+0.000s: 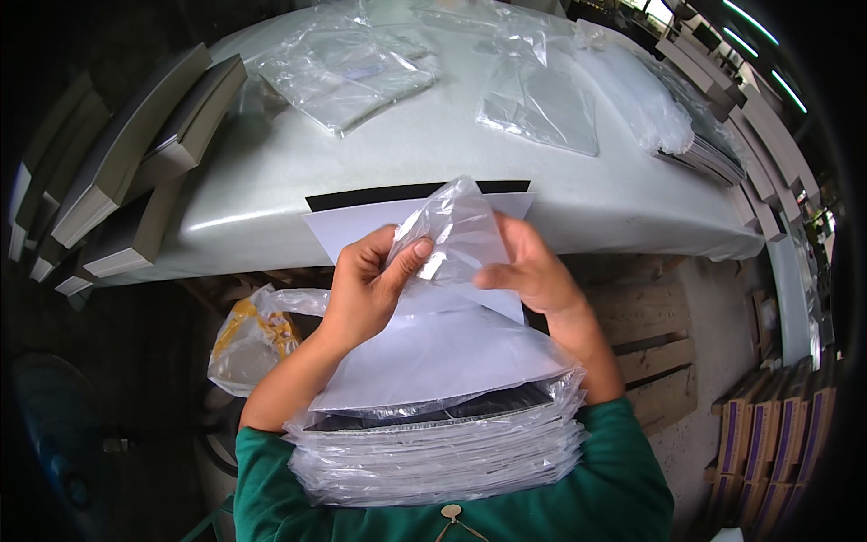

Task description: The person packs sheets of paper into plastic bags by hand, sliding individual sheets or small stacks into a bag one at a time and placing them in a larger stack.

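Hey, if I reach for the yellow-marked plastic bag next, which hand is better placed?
Probably your left hand: the yellow-marked bag is on its side, while your right hand is farther across. The left pinches clear plastic, though, so it would need to let go first.

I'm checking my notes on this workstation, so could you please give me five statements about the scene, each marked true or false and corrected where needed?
1. The left hand grips a clear plastic bag. True.
2. The right hand hangs far from that bag. False: the right hand is at the bag's right side.
3. The sleeves are red. False: the sleeves are green.
4. Thick dark-topped blocks are at the left end of the table. True.
5. The plastic-wrapped stack is close to the person's body. True.
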Demonstrator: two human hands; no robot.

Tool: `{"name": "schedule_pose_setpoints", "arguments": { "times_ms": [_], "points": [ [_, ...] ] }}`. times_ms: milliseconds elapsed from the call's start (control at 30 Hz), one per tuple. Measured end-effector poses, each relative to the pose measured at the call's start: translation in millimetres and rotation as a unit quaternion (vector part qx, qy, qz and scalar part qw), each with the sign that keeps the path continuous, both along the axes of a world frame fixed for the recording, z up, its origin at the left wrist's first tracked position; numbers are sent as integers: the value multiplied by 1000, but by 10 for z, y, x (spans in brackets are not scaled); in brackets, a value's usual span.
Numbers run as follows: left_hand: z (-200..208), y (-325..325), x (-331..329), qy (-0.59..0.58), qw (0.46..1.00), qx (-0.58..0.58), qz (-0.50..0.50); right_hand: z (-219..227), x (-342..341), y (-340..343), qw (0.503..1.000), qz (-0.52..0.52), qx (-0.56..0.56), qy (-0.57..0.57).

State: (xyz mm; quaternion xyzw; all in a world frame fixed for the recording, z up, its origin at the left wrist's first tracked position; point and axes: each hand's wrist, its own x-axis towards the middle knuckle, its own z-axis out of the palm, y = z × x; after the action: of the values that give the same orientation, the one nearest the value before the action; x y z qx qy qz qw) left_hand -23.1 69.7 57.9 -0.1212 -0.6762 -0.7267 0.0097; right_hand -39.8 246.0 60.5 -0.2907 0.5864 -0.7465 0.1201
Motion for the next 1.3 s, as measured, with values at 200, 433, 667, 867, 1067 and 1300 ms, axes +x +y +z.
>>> {"name": "schedule_pose_setpoints", "arguments": {
  "times_ms": [200, 433, 667, 867, 1067, 1300],
  "points": [
    [-110, -142, -61, -43, 988, -66, -134, -220, -34, -77, 986, -128, -39, -102],
    [-353, -241, -134, 15, 997, -29, -65, -355, 9, -168, 975, -158, -108, -115],
    [-315, -66, -65, 13, 998, -51, -25, -453, 64, -203, 963, -179, -180, -94],
    [-435, -153, -99, 24, 999, 6, -30, -425, 156, -277, 973, -133, -91, -162],
    [-395, -45, -19, 12, 999, -1, -29, -502, 85, -205, 974, -161, -126, -101],
    [-344, 99, 19, 63, 996, 8, 58, -453, 127, -206, 969, -167, -109, -149]
  ]
}}
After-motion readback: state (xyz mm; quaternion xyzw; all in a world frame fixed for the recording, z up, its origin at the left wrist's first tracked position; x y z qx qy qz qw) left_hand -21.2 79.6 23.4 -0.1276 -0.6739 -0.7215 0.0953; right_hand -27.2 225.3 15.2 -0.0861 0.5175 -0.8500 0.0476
